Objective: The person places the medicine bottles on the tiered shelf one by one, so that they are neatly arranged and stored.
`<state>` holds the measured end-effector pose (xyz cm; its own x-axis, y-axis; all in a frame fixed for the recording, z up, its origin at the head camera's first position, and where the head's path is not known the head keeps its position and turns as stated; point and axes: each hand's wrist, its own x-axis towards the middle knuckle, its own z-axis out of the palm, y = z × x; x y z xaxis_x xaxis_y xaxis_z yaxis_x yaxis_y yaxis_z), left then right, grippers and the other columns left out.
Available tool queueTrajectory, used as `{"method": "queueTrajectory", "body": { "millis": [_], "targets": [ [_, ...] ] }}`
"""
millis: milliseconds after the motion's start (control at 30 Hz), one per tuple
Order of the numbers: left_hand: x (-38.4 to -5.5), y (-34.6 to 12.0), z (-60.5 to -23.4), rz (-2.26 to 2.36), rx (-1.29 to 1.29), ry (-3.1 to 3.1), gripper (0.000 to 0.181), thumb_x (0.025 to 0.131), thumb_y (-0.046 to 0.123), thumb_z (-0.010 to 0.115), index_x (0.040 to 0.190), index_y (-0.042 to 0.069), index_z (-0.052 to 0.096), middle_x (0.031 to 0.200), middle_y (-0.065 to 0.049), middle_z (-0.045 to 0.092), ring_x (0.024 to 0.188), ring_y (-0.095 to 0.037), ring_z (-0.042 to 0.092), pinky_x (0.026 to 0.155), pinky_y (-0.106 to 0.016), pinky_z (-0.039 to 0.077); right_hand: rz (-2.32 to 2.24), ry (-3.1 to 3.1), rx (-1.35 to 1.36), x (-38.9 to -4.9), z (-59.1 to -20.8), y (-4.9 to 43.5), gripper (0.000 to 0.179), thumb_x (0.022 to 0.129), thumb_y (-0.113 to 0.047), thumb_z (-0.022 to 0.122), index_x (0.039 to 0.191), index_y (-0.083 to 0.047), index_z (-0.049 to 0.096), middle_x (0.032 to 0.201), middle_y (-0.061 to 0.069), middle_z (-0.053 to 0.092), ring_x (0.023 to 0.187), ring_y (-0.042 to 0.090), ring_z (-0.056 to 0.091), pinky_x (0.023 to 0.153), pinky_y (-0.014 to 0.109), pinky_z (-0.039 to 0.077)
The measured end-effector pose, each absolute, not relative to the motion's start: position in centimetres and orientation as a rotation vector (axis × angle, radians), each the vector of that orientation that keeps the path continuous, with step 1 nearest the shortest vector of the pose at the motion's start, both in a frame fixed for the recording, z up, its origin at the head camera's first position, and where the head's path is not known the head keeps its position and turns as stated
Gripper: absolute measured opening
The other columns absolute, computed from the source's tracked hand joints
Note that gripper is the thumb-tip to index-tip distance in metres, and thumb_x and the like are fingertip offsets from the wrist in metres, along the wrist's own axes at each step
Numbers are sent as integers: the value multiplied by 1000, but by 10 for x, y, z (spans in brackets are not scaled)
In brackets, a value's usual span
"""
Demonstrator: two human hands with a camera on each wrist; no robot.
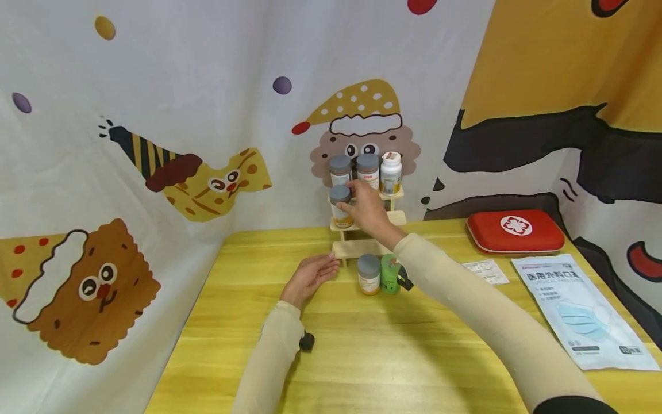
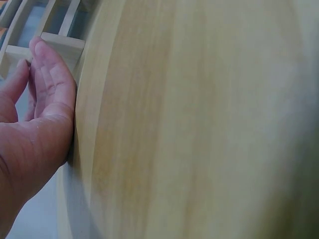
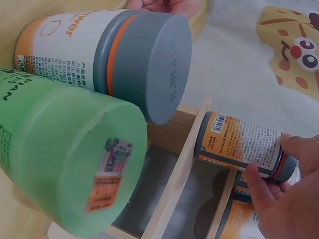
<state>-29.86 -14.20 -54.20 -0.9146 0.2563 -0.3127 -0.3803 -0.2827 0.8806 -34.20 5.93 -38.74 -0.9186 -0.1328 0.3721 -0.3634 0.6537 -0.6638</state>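
Observation:
My right hand (image 1: 369, 210) grips a grey-lidded supplement bottle (image 1: 341, 214) by its upper part, thumb on one side and fingers on the other. The bottle stands upright at the left end of the middle step of a small wooden tiered rack (image 1: 357, 248); in the right wrist view its base (image 3: 202, 134) meets the wooden slat. My left hand (image 1: 312, 276) lies low at the rack's left front corner. Its fingers (image 2: 55, 84) are nearly straight, fingertips right at the wood, with the thumb close by.
On the top step stand two grey-lidded bottles (image 1: 368, 168) and a white bottle (image 1: 391, 173). Before the rack are another grey-lidded bottle (image 1: 369, 276) and a green container (image 1: 390, 275). Rightward lie a paper packet (image 1: 487, 271), a red first-aid case (image 1: 509, 238) and a face-mask pack (image 1: 584, 322).

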Motion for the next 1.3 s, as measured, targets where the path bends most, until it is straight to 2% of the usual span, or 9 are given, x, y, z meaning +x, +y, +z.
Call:
{"method": "queueTrajectory", "body": {
  "millis": [300, 500, 767, 1000, 1100, 1300],
  "targets": [
    [-297, -143, -542, 2225, -168, 1577, 37, 110, 14, 59, 139, -8, 58, 95, -1, 80, 89, -10, 77, 82, -24, 65, 1153, -2558, 404, -340, -392, 58, 54, 93, -18, 84, 137, 2, 59, 128, 18, 67, 119, 33, 67, 105, 48, 56],
    [-296, -142, -542, 2229, -171, 1584, 33, 109, 14, 60, 135, -6, 61, 96, -2, 80, 88, -10, 76, 82, -24, 65, 1147, -2575, 418, -337, -393, 61, 54, 94, -18, 83, 138, 3, 58, 128, 19, 66, 118, 34, 66, 105, 48, 55],
    [-294, -142, -545, 2246, -168, 1586, 25, 109, 13, 61, 127, -3, 66, 96, -3, 80, 90, -11, 76, 82, -25, 65, 1145, -2634, 414, -324, -399, 76, 59, 95, -29, 82, 139, 1, 56, 134, 18, 64, 122, 36, 65, 105, 50, 56],
    [-295, -142, -544, 2244, -169, 1581, 26, 109, 12, 59, 129, -4, 64, 95, -3, 80, 89, -11, 77, 82, -25, 65, 1160, -2623, 482, -312, -406, 97, 60, 98, -28, 78, 147, -4, 53, 140, 15, 64, 128, 34, 63, 106, 51, 56],
    [-295, -143, -542, 2238, -173, 1581, 30, 110, 13, 59, 132, -6, 62, 95, -2, 80, 89, -11, 77, 83, -25, 65, 1162, -2627, 497, -306, -407, 106, 55, 99, -27, 77, 144, -6, 54, 139, 15, 64, 128, 34, 63, 104, 50, 57],
    [-296, -141, -540, 2241, -172, 1590, 28, 109, 13, 60, 130, -5, 65, 96, -4, 80, 89, -12, 77, 82, -24, 65, 1234, -2642, 503, -290, -415, 127, 48, 101, -32, 74, 137, -5, 58, 134, 15, 65, 126, 33, 62, 102, 50, 59]
  ]
}}
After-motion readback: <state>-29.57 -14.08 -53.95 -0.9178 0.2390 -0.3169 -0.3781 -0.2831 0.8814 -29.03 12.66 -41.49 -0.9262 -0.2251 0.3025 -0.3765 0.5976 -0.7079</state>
